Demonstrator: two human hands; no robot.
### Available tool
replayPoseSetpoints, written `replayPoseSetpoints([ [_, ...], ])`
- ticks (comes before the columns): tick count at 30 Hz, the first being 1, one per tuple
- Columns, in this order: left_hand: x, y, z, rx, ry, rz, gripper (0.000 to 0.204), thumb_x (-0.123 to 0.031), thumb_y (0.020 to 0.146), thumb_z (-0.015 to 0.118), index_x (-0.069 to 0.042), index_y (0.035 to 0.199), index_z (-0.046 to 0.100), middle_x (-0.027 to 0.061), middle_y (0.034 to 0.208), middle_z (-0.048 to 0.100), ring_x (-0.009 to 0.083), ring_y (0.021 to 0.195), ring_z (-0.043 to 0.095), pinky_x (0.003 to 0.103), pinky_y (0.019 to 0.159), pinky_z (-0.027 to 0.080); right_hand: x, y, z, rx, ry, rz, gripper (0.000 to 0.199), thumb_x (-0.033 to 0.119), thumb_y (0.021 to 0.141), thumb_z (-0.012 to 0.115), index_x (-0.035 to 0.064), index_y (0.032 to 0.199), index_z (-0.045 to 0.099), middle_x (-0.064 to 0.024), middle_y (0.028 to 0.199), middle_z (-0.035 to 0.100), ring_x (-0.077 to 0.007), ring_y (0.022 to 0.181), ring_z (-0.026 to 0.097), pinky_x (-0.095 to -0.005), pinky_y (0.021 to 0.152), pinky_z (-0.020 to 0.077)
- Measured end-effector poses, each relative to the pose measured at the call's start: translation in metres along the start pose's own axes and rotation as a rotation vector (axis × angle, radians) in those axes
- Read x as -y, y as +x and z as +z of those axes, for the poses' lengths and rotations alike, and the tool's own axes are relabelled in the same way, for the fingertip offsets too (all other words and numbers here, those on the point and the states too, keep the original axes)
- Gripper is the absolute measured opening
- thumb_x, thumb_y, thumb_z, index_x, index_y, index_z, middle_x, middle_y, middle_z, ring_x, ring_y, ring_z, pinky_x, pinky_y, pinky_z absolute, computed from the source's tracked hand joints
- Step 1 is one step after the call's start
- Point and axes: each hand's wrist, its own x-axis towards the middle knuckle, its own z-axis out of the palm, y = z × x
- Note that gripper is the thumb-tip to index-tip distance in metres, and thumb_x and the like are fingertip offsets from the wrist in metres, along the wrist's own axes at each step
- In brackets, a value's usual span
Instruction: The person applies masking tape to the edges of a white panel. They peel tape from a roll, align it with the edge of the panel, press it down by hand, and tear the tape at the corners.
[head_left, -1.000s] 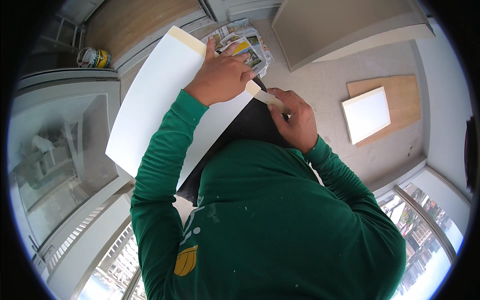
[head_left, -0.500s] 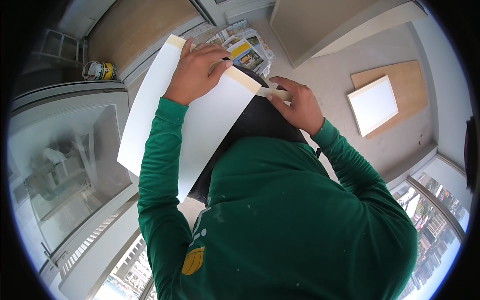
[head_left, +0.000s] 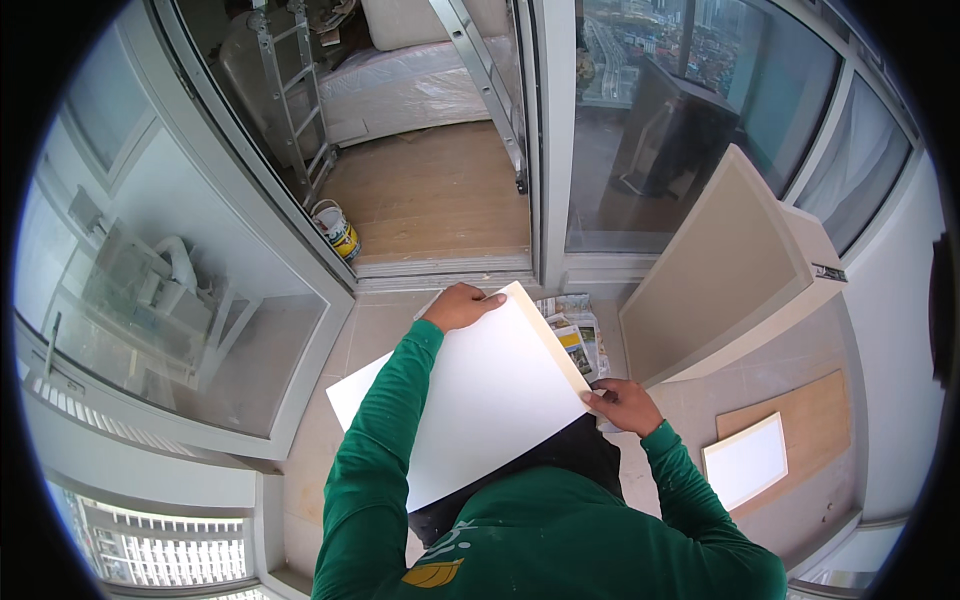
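A white board (head_left: 485,400) rests across my lap, tilted, with a strip of cream masking tape (head_left: 548,335) running along its right-hand far edge. My left hand (head_left: 463,307) grips the board near its far corner, the thumb lying along the top face by the tape. At the other end of the taped edge, my right hand (head_left: 625,405) is closed on the near right corner, thumb over the tape's end and fingers at the side. Whether a loose piece of tape is within those right fingers is hidden.
Newspapers (head_left: 580,340) lie on the floor past the board. A beige cabinet-like panel (head_left: 720,270) stands beyond my right hand. A smaller tape-edged white panel (head_left: 745,460) sits on brown cardboard (head_left: 825,415). A paint bucket (head_left: 338,232) and stepladder (head_left: 310,100) stand past the doorway.
The view has lifted, bringing the room beyond the doorway into sight. The tape end that stuck out past the corner towards my right hand no longer shows; that hand is now at the corner.
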Motion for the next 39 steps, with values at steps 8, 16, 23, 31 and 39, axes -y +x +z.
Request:
replayPoseSetpoints([
  [8, 0.02, -0.024, -0.025, 0.13, 0.16, -0.04, 0.086, -0.077, 0.098, 0.051, 0.002, 0.12, 0.077, 0.0271, 0.124, 0.073, 0.0411, 0.117, 0.067, 0.045, 0.103, 0.051, 0.017, -0.01, -0.001, -0.074, -0.22, 0.078, 0.078, 0.076, 0.089, 0.063, 0.0072, 0.122, 0.079, -0.0177, 0.088, 0.078, -0.0358, 0.089, 0.077, -0.0457, 0.088, 0.0592],
  [16, 0.052, -0.097, -0.048, 0.168, -0.045, -0.061, 0.084, -0.073, 0.102, 0.051, 0.003, 0.131, 0.071, 0.0268, 0.133, 0.069, 0.0391, 0.123, 0.065, 0.042, 0.107, 0.049, 0.005, 0.002, -0.009, 0.003, -0.095, 0.092, 0.074, 0.07, 0.087, 0.073, 0.0026, 0.117, 0.08, -0.0189, 0.084, 0.078, -0.0286, 0.08, 0.078, -0.0396, 0.078, 0.0606],
  [23, 0.078, -0.122, -0.036, -0.006, -0.336, -0.093, 0.071, -0.058, 0.103, 0.063, 0.008, 0.126, 0.072, 0.0214, 0.113, 0.076, 0.0294, 0.102, 0.071, 0.037, 0.092, 0.055, 0.018, 0.026, -0.021, 0.166, 0.165, 0.135, 0.059, 0.051, 0.093, 0.081, 0.0002, 0.123, 0.078, -0.0073, 0.093, 0.076, -0.0138, 0.077, 0.068, -0.0301, 0.07, 0.0573],
  [31, 0.087, -0.183, -0.059, -0.383, -0.612, -0.25, 0.073, -0.056, 0.102, 0.068, 0.015, 0.119, 0.071, 0.0199, 0.103, 0.077, 0.0235, 0.089, 0.073, 0.034, 0.084, 0.059, 0.097, 0.124, -0.062, 0.274, 0.032, -0.182, 0.058, 0.05, 0.094, 0.081, 0.0026, 0.127, 0.077, -0.011, 0.104, 0.077, -0.0168, 0.093, 0.069, -0.0311, 0.083, 0.0567],
  [39, 0.103, -0.212, -0.038, -0.585, -0.901, -0.246, 0.078, -0.057, 0.1, 0.071, 0.017, 0.124, 0.067, 0.0198, 0.108, 0.075, 0.0232, 0.094, 0.073, 0.033, 0.086, 0.059, 0.154, 0.22, -0.087, 0.338, 0.219, -0.36, 0.055, 0.046, 0.108, 0.063, 0.0061, 0.145, 0.066, -0.0086, 0.126, 0.074, -0.0159, 0.113, 0.066, -0.0318, 0.105, 0.0485],
])
